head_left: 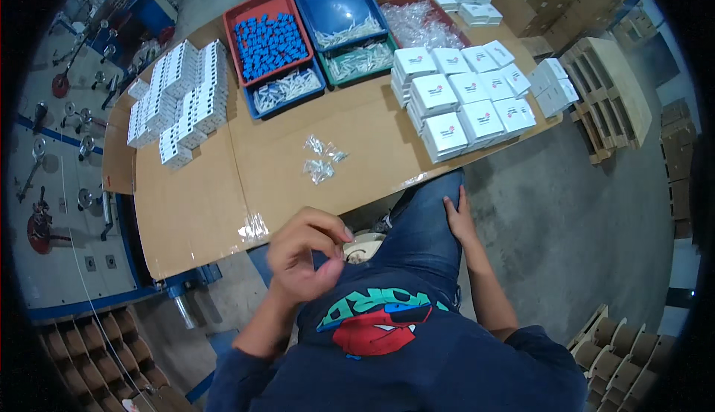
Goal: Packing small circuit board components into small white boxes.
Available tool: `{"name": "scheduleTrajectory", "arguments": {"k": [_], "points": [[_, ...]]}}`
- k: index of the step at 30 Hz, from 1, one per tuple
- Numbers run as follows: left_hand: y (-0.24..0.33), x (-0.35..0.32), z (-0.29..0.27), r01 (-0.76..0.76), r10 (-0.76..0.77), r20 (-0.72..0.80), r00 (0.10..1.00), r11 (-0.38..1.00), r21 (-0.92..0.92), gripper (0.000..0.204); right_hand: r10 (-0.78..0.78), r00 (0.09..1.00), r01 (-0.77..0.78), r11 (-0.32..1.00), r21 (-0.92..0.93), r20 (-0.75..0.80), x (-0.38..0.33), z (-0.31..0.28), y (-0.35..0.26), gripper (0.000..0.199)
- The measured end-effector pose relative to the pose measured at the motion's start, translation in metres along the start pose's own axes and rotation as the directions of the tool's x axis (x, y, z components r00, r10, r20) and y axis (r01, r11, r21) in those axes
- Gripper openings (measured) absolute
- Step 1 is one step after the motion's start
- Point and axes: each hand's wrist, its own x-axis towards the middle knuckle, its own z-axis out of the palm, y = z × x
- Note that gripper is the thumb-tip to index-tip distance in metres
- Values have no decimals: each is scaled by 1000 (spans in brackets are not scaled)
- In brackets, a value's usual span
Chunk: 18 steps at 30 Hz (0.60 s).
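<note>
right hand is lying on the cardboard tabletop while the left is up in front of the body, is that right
Not quite: in the head view the right hand rests on the jeans near the knee, not the cardboard tabletop.

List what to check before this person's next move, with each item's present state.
1. Right hand free: ok; it rests on the jeans, with nothing visibly held.
2. Left hand free: cannot tell; its fingers curl above the lap, and anything small between them would be hard to see.
3. Small clear packets lying in the open: ok; they sit on the cardboard table cover.
4. Blue parts contained: ok; they lie inside the red tray.
5. Right-side white boxes well back from the front edge: not ok; the nearest stand close to it.
</note>
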Motion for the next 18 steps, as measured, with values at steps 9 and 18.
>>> {"name": "scheduleTrajectory", "arguments": {"k": [9,18], "points": [[-173,-153,-58,542,-685,14,728,589,599,31,20,998,-17,999,46,-60,4,1,-15,81],[-219,-126,-46,337,-910,233,342,350,874,46,-251,811,360,927,111,-529,11,-30,-68,65]]}}
